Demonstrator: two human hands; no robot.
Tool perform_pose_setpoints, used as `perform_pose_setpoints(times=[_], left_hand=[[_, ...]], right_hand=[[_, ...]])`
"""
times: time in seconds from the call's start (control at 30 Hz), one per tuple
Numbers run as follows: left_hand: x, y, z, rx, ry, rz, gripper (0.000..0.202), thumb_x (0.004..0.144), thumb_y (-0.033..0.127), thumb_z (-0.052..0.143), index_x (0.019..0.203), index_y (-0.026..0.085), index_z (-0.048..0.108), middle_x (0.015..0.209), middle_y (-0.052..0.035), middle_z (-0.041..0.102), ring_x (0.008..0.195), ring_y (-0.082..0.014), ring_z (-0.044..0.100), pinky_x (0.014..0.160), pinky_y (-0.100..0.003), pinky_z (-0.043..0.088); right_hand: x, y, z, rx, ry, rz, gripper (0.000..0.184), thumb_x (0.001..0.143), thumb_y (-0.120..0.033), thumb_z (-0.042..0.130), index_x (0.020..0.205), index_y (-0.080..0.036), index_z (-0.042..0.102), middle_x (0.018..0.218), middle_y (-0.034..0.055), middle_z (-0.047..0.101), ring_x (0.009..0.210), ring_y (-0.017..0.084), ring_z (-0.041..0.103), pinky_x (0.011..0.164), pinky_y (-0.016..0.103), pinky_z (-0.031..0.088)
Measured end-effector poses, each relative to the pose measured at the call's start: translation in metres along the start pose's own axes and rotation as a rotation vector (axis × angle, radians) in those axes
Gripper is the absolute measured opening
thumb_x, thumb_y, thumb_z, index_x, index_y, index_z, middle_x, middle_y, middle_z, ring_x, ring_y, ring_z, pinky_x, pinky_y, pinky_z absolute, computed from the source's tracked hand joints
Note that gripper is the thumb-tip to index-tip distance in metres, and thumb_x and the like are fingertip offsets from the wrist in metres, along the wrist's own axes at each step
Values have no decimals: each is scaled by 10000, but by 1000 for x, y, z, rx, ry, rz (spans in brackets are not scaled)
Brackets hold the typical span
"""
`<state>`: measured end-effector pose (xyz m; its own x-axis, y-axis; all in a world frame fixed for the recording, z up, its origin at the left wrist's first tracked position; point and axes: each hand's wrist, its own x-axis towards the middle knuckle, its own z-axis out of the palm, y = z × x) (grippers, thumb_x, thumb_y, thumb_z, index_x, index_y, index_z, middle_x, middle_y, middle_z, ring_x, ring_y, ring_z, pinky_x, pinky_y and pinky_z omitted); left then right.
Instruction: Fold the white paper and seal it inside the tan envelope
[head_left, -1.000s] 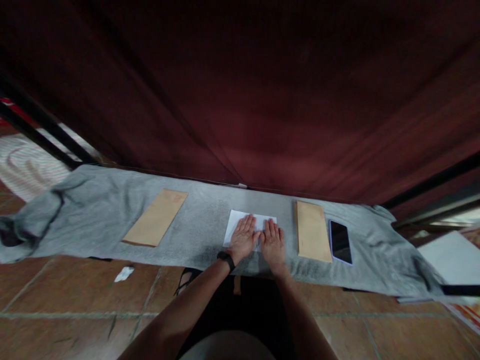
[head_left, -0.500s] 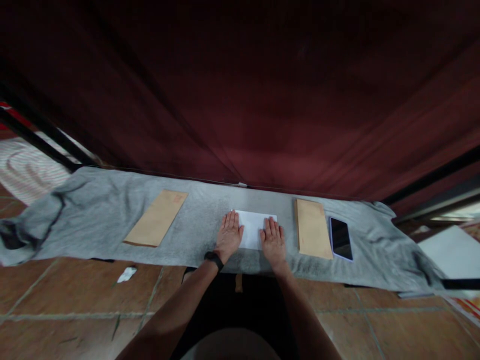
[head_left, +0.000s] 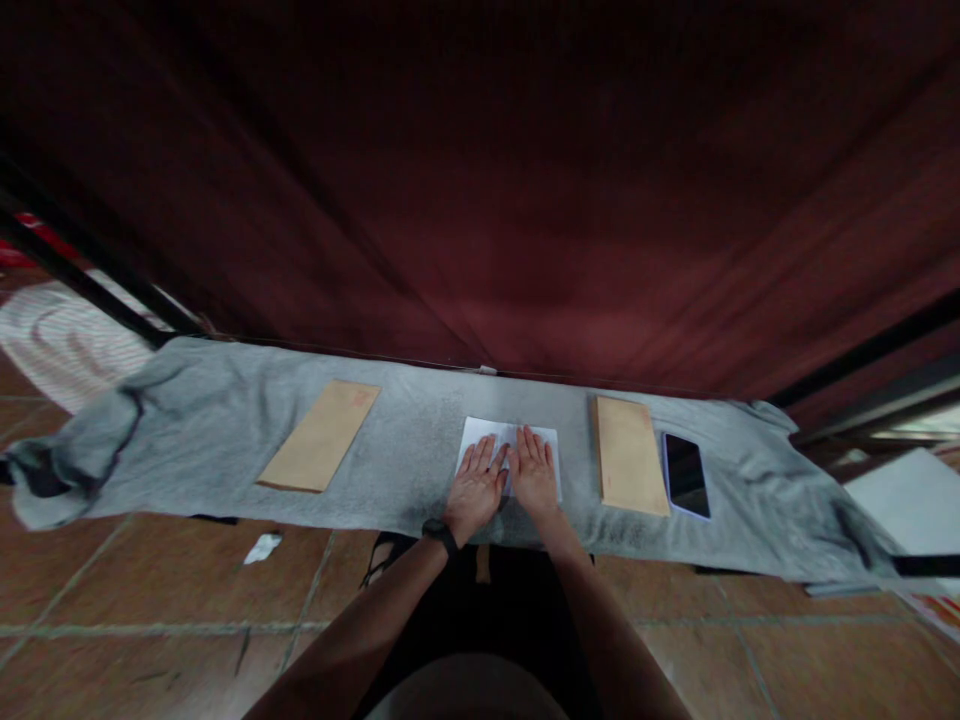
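A white sheet of paper (head_left: 549,440) lies on the grey cloth (head_left: 412,430) in front of me. My left hand (head_left: 476,490) rests flat on its left half, fingers stretched out, a dark band on the wrist. Flat on the right half is my right hand (head_left: 534,475), its fingers also extended. The two hands are close together near the middle of the sheet and cover much of it. To the left lies a brown envelope (head_left: 322,435). A stack of brown envelopes (head_left: 631,455) lies to the right of my hands.
A phone (head_left: 685,476) in a pale purple case lies right of the envelope stack. A dark red fabric panel (head_left: 495,250) rises behind the cloth-covered surface. On the tiled floor (head_left: 187,570) lies a crumpled white scrap (head_left: 262,547).
Both hands have moved inward from the paper's two sides to near its middle. More of the sheet's outer corners shows now. The envelopes and phone stay in place on the cloth.
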<state>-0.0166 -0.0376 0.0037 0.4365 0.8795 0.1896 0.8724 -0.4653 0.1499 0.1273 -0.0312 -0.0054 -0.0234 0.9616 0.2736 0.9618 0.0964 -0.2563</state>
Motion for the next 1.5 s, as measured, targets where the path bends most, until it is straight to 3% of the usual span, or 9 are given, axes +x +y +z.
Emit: perform_pose_setpoints(times=[0.13, 0.4, 0.87, 1.07, 1.5], left_hand=[[0, -1, 2, 21, -16, 18, 489, 993, 237, 361, 1460, 125, 455, 1597, -142, 325, 1500, -248, 246, 1234, -471, 209], [0, 2, 3, -19, 1, -23, 509, 1007, 341, 379, 1491, 189, 421, 1603, -121, 322, 1499, -260, 251, 1229, -479, 213], [14, 4, -5, -46, -100, 56, 523, 993, 266, 311, 1503, 211, 409, 1601, -19, 344, 1506, -276, 218, 1233, -521, 143], [25, -7, -8, -59, -153, 138, 542, 988, 270, 317, 1524, 202, 362, 1617, -27, 307, 1510, -241, 207, 1232, -502, 132], [57, -14, 1, -7, -114, 117, 566, 1008, 374, 298, 1523, 145, 359, 1601, -89, 336, 1499, -275, 237, 1226, -531, 141]], right_hand=[[6, -11, 5, 28, -62, -92, 493, 1048, -326, 275, 1460, -141, 473, 1533, 102, 443, 1441, 238, 366, 1193, 453, 235], [9, 14, -3, -30, -65, -66, 491, 1051, -353, 300, 1505, -199, 409, 1554, 105, 408, 1444, 267, 355, 1174, 493, 241], [-52, 18, -28, 14, -138, -207, 435, 1030, -350, 381, 1448, -299, 490, 1544, 7, 437, 1428, 252, 389, 1205, 499, 198], [-55, 18, -36, 87, -151, -243, 390, 1021, -360, 426, 1376, -286, 571, 1514, 16, 483, 1402, 249, 429, 1214, 502, 185], [-68, 13, -47, 133, -143, -291, 363, 1024, -313, 446, 1359, -289, 584, 1467, 18, 540, 1372, 230, 467, 1216, 489, 198]])
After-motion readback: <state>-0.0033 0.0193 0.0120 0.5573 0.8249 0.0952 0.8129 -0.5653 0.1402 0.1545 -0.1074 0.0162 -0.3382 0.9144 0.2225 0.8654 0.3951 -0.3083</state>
